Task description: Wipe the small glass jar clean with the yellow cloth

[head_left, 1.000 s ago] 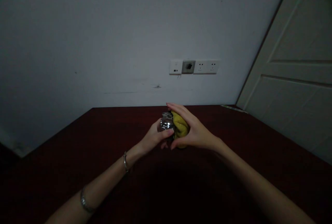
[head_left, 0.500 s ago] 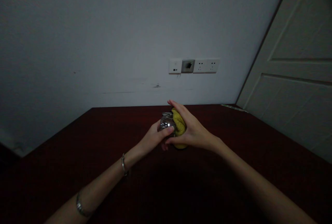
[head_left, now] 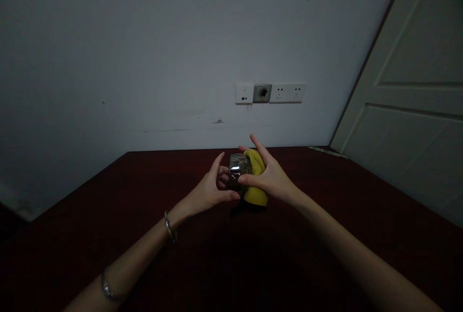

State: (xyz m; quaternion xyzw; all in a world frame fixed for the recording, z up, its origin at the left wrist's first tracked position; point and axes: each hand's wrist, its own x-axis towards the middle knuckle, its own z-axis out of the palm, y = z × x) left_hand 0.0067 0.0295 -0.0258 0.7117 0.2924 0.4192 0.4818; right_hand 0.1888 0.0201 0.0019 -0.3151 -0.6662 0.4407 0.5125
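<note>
In the middle of the view a small, shiny, see-through glass cup [head_left: 237, 169] is held above the table, tilted on its side. A bunched yellow cloth [head_left: 256, 196] is pressed against its right side and hangs down below it. My right hand [head_left: 273, 177] grips the cloth and the cup, with the thumb on the cup's near side and the index finger raised. My left hand [head_left: 211, 186] is beside the cup's left side, thumb and fingers spread apart. Some left fingers are partly behind the cup; whether they touch it I cannot tell.
The dark red table [head_left: 162, 264] reaches back to a pale wall [head_left: 162, 51]. A row of wall sockets [head_left: 287, 93] is above its far edge. At the right stands a white panelled door [head_left: 408, 95]. A thin pale strip [head_left: 327, 151] lies at the far right corner.
My left hand has let go of the cup and spread its fingers. The cup has turned in my right hand, whose thumb now presses on it. More cloth hangs below.
</note>
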